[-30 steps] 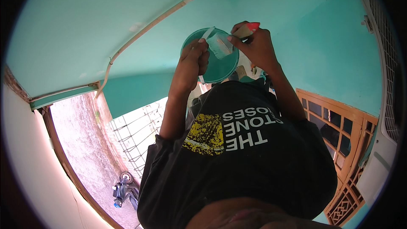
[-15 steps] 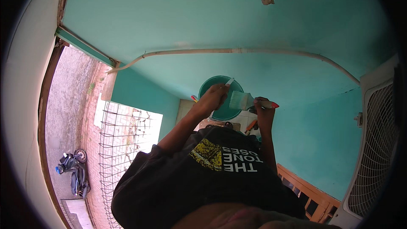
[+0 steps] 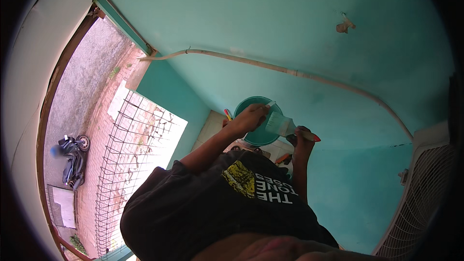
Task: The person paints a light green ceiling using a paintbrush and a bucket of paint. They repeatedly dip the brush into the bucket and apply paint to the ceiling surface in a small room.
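Note:
My right hand [image 3: 303, 140] is closed around the handle of a wide, pale-bristled paintbrush [image 3: 280, 124] with a red handle tip. The bristles point left, over a round teal bucket [image 3: 263, 137] below. Close to the bristles, my left hand [image 3: 252, 117] is also closed, above the bucket's left side. A thin whitish piece [image 3: 271, 103] sticks out past its fingers; its kind does not show, and the fingers hide most of it. Part of the bucket's inside is hidden by my left hand and the brush.
A teal wall [image 3: 270, 34] carries a long pale pipe [image 3: 295, 73]. At the right stands a white fan-grille unit [image 3: 420, 198]. Orange-handled tools [image 3: 283, 158] lie near the bucket. A wire mesh [image 3: 130, 159] covers the opening at left, with a parked motorcycle [image 3: 72, 159] outside.
My view has tilted and shifted, so wall, pipe and bucket sit at a different angle. Both hands keep their holds above the bucket, with the brush still beside my left hand.

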### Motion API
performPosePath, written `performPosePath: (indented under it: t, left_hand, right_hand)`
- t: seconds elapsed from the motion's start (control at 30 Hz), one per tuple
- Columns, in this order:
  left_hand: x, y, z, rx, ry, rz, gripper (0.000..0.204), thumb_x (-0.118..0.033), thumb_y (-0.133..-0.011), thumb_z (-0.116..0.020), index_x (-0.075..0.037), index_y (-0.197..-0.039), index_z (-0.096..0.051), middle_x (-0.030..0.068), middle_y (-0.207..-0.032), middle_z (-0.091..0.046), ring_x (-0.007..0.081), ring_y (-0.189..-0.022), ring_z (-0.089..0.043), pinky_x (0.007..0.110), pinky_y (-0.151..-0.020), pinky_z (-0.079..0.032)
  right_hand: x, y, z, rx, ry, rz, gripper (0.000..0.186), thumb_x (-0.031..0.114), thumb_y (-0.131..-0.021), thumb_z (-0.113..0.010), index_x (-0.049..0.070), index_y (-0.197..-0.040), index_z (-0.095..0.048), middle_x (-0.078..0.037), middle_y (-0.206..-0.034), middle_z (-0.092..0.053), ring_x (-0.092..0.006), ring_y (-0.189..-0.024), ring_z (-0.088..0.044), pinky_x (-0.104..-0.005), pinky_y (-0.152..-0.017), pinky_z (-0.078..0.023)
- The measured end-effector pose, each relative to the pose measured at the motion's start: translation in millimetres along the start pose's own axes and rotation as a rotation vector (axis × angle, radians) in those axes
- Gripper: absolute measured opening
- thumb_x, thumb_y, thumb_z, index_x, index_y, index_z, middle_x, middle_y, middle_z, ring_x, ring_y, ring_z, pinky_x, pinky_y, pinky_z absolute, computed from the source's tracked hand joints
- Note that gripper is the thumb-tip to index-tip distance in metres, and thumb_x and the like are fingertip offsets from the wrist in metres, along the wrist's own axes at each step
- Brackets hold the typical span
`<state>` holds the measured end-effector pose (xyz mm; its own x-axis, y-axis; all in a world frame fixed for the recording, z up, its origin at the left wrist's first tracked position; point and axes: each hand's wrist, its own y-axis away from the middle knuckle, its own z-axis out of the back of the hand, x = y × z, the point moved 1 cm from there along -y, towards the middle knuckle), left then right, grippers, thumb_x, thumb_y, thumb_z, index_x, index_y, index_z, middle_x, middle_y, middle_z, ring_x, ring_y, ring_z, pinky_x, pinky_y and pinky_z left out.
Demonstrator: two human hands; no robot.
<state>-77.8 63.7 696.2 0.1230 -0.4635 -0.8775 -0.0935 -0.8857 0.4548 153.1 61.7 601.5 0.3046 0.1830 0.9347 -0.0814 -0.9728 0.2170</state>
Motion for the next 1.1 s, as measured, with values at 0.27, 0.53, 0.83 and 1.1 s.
performPosePath:
  t: [0.27, 0.53, 0.83, 1.1]
  left_hand:
    - [2, 5, -1, -0.036, 0.057, -0.049, 0.035, -0.035, -0.101, -0.046, -0.005, -0.084, -0.052, -0.0046, -0.065, -0.041, 0.0053, -0.054, -0.034, 0.023, -0.047, -0.028]
    - [-6, 24, -3, -0.115, 0.124, -0.051, 0.025, -0.033, -0.097, -0.051, -0.015, -0.080, -0.050, -0.0078, -0.065, -0.037, 0.0034, -0.052, -0.031, 0.022, -0.045, -0.021]
    - [-6, 26, 2, -0.144, 0.120, -0.045, 0.025, -0.030, -0.098, -0.049, -0.014, -0.080, -0.048, -0.0078, -0.062, -0.035, 0.0037, -0.049, -0.028, 0.023, -0.044, -0.021]
    - [-14, 26, 0, -0.140, 0.094, -0.059, 0.023, -0.027, -0.100, -0.044, -0.012, -0.083, -0.049, -0.0079, -0.062, -0.035, 0.0029, -0.048, -0.027, 0.022, -0.042, -0.022]
  right_hand:
    - [-12, -11, 16, 0.061, 0.109, 0.019, 0.033, 0.016, -0.088, -0.067, -0.003, -0.111, -0.055, -0.010, -0.097, -0.058, -0.0207, -0.082, -0.065, -0.0340, -0.070, -0.058]
    - [-8, -14, 2, 0.111, -0.039, -0.016, 0.032, 0.016, -0.088, -0.067, -0.004, -0.111, -0.055, -0.010, -0.097, -0.059, -0.0208, -0.084, -0.066, -0.0348, -0.070, -0.060]
    - [-12, -21, 4, 0.060, 0.018, 0.018, 0.019, 0.010, -0.085, -0.070, -0.001, -0.099, -0.064, -0.004, -0.087, -0.064, -0.0120, -0.077, -0.060, -0.0256, -0.070, -0.050]
    - [-2, -7, 2, 0.041, -0.014, -0.059, 0.025, 0.014, -0.087, -0.068, -0.001, -0.105, -0.059, -0.005, -0.087, -0.058, -0.0130, -0.072, -0.060, -0.0313, -0.064, -0.059]
